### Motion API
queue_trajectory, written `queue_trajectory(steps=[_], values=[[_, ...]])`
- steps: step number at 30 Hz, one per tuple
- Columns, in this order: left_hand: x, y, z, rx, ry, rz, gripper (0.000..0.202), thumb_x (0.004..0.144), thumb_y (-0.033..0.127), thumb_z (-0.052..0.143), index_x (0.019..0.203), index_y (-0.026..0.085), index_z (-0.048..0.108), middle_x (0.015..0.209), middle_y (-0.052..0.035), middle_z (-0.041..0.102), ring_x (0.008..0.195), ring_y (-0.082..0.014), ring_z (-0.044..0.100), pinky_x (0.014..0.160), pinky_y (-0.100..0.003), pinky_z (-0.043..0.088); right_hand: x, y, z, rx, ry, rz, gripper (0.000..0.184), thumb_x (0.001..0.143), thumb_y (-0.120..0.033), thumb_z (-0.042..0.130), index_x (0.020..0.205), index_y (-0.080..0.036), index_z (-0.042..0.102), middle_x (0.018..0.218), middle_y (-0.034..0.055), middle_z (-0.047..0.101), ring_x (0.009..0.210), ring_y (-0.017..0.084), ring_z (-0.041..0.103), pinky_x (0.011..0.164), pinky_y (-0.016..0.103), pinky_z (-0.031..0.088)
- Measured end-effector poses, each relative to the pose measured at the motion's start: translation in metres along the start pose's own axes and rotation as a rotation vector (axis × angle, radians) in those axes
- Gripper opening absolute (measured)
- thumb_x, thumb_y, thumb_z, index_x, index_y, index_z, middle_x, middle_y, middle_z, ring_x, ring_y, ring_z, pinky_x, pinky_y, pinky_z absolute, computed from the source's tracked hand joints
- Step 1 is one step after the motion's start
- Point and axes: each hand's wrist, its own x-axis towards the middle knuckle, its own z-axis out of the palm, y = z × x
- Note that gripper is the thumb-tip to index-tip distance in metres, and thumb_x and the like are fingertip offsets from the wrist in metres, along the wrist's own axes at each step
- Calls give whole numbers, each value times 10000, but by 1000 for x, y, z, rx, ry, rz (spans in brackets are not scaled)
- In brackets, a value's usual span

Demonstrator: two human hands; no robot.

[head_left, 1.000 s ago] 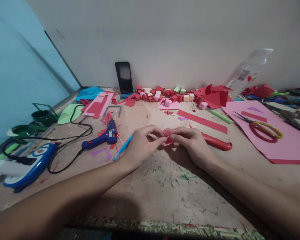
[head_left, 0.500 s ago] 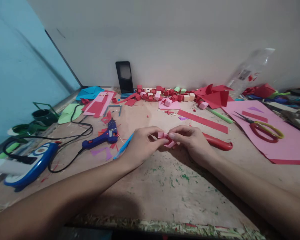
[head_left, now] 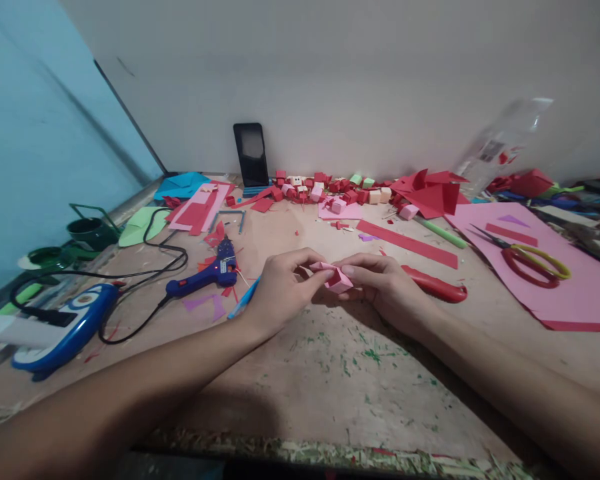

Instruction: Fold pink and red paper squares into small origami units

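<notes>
The 2 hands of the person meet above the middle of the desk (head_left: 325,393), and between them is a small folded pink paper piece (head_left: 339,283). It has the shape of an open little box, with its hollow side partly visible. The left hand (head_left: 290,283) pinches this piece at its left edge, between the thumb and the bent fingers. The right hand (head_left: 383,283) pinches it from the other side, with the thumb on the upper edge; its other fingertips are partly hidden.

Just beside the right hand lies a red handle (head_left: 437,285), whose other end is hidden behind this hand. Near the left wrist there is a blue stick (head_left: 244,299), also partly covered. More to the left rests a blue glue gun (head_left: 203,277) with a black cable. Beyond the hands, a long red paper strip (head_left: 410,243) lies flat, and scissors (head_left: 530,260) with 1 red and 1 yellow loop lie on a pink sheet (head_left: 580,293). Along the wall, many small paper cubes (head_left: 350,197) are crowded beside a leaning phone (head_left: 251,155).
</notes>
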Motion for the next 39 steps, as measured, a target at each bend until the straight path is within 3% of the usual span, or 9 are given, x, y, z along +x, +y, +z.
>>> queue_trajectory(steps=[11, 16, 24, 31, 39], values=[[0, 0, -2, 47, -49, 114, 98, 847, 137, 698, 795, 185, 766, 820, -29, 772, 764, -168, 689, 687, -264, 497, -2, 0, 3, 25, 4, 36, 220, 672, -331, 951, 766, -181, 820, 746, 46, 779, 658, 191, 728, 733, 362, 608], [0, -1, -1, 39, -33, 79, 112, 836, 112, 684, 774, 173, 755, 782, -22, 753, 729, -158, 665, 677, -264, 488, -1, 2, 2, 41, 13, 15, 222, 702, -341, 940, 769, -177, 806, 719, 32, 756, 648, 169, 707, 708, 335, 603], [0, -3, -1, 26, 21, -24, 113, 856, 168, 653, 803, 165, 753, 810, -34, 760, 732, -164, 664, 629, -249, 487, -2, 5, -1, -4, -11, -7, 251, 708, -301, 939, 925, -225, 836, 883, 42, 807, 784, 182, 736, 784, 328, 598], [2, -6, 0, 39, -32, -9, 169, 817, 81, 624, 840, 180, 758, 845, -18, 777, 755, -162, 686, 666, -249, 518, 1, 7, -4, -84, 12, -29, 240, 708, -308, 936, 921, -248, 842, 904, 33, 806, 808, 181, 730, 762, 313, 587], [-2, -3, -3, 163, 9, 212, 164, 834, 59, 592, 822, 181, 700, 862, -25, 735, 823, -167, 676, 759, -278, 506, 0, 3, -2, -6, -3, 16, 259, 695, -343, 936, 889, -201, 840, 864, 57, 793, 764, 179, 710, 752, 323, 584]])
